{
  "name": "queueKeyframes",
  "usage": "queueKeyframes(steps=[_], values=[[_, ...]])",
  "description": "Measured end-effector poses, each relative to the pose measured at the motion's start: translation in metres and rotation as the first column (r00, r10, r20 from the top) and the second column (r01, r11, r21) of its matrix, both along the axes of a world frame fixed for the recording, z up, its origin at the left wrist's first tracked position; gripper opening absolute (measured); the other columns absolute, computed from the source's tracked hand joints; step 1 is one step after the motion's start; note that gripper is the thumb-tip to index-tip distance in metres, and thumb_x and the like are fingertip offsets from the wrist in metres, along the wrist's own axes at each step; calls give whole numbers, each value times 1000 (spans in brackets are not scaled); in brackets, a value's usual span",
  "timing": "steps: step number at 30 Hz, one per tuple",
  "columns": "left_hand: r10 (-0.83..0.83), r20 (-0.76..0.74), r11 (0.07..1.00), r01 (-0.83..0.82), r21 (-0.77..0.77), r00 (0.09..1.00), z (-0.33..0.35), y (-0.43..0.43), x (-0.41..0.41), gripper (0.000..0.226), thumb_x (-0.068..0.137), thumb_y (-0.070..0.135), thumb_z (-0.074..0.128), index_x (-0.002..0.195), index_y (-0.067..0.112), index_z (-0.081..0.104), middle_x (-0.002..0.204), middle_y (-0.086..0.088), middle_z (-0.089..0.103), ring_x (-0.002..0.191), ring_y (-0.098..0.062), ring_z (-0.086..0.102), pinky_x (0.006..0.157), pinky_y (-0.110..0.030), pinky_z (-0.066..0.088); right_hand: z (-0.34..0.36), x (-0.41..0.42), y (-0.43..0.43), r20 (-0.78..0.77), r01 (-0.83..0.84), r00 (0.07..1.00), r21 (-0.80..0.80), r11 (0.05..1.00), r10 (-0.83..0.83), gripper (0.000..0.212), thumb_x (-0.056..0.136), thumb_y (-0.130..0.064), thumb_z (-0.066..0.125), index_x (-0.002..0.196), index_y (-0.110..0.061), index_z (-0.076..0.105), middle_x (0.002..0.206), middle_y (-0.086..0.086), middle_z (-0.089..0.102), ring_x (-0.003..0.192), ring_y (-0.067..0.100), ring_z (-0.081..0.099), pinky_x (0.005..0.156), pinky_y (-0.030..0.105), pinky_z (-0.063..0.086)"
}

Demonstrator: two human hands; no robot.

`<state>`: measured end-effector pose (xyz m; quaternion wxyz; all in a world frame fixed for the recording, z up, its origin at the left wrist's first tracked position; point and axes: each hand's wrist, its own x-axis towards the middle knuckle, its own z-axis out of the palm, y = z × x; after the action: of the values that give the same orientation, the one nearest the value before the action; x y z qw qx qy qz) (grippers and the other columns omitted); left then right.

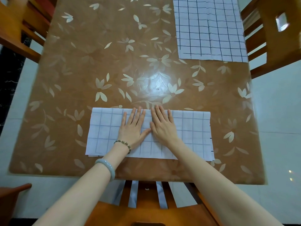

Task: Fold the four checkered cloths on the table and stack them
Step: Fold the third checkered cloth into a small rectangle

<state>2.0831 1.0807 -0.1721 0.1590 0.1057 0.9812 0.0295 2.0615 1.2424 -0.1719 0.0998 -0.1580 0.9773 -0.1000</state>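
Observation:
A white checkered cloth [192, 134], folded into a long strip, lies near the table's front edge. My left hand [133, 128] and my right hand [162, 126] press flat on its middle, side by side, fingers straight and pointing away from me, thumbs nearly touching. At the far right of the table lie more checkered cloths [210, 30], spread flat and overlapping; a seam down their middle shows one edge over another. How many lie there I cannot tell.
The table [114, 62] has a brown cover with pale flower prints and a light glare in the middle. Wooden chairs stand at the left [21, 26], the right [268, 38] and the near side [146, 201].

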Motion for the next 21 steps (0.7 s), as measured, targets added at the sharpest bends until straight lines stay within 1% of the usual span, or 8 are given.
queueKeyframes(steps=[3, 7, 10, 15, 17, 18, 19, 21], values=[[25, -2, 1000, -25, 17, 1000, 2, 3, 1, 82, 78, 67, -27, 145, 21, -19, 153, 2, -24, 142, -17, -22, 116, -48, -11, 2, 2, -2, -34, 20, 999, -9, 1000, -21, 54, 95, -32, 28, 145, -12, 36, 150, 14, 37, 140, 29, 33, 111, 50, 16], [64, 18, 997, -65, 37, 998, 2, 6, 2, 79, 79, 67, -22, 144, 23, -23, 151, 2, -29, 141, -16, -25, 115, -46, -14, 6, 1, -2, -57, 37, 998, -43, 998, -39, 54, 95, -29, 31, 146, -13, 33, 152, 17, 31, 142, 31, 28, 113, 49, 14], [95, 17, 993, -96, 74, 995, 7, 4, 0, 76, 82, 68, -12, 145, 26, -23, 150, 2, -28, 141, -16, -26, 115, -45, -15, 11, 1, 16, -52, 156, 985, -110, 982, -163, 56, 93, -28, 35, 147, -14, 32, 155, 20, 23, 144, 34, 19, 116, 49, 11], [-33, -20, 997, 34, 72, 999, 7, -5, 4, 79, 85, 72, -2, 147, 27, -16, 156, -1, -18, 144, -18, -20, 115, -47, -14, 19, 13, 84, -2, 367, 928, -177, 913, -373, 60, 91, -32, 48, 144, -10, 34, 154, 22, 19, 143, 37, 15, 114, 50, 17], [-56, -7, 996, 56, 72, 998, 7, -3, 8, 83, 82, 76, 0, 147, 29, -19, 157, -1, -19, 144, -19, -22, 114, -47, -16, 27, 19, 109, 94, 490, 871, -242, 838, -482, 63, 89, -32, 61, 142, -12, 35, 152, 17, 23, 140, 33, 18, 112, 47, 20], [-60, 7, 996, 59, 67, 998, 7, -1, 9, 84, 81, 78, 1, 145, 30, -23, 156, -1, -23, 143, -19, -24, 114, -47, -17, 33, 21, 121, 156, 573, 819, -276, 772, -552, 63, 86, -32, 66, 139, -13, 38, 146, 13, 29, 136, 30, 24, 110, 45, 25], [-61, 20, 996, 59, 62, 998, 7, 1, 10, 86, 80, 79, 2, 144, 30, -26, 155, 0, -26, 142, -20, -26, 114, -48, -17, 38, 23, 133, 220, 661, 750, -304, 686, -625, 59, 83, -32, 69, 134, -14, 44, 137, 10, 37, 129, 27, 33, 106, 42, 32], [-58, 17, 996, 57, 71, 998, 10, 6, 12, 87, 79, 79, 3, 144, 29, -26, 155, -1, -28, 142, -21, -27, 114, -49, -15, 48, 25, 157, 354, 801, 596, -332, 499, -721, 41, 80, -32, 72, 114, -14, 56, 115, 6, 54, 108, 25, 53, 88, 37, 47]])
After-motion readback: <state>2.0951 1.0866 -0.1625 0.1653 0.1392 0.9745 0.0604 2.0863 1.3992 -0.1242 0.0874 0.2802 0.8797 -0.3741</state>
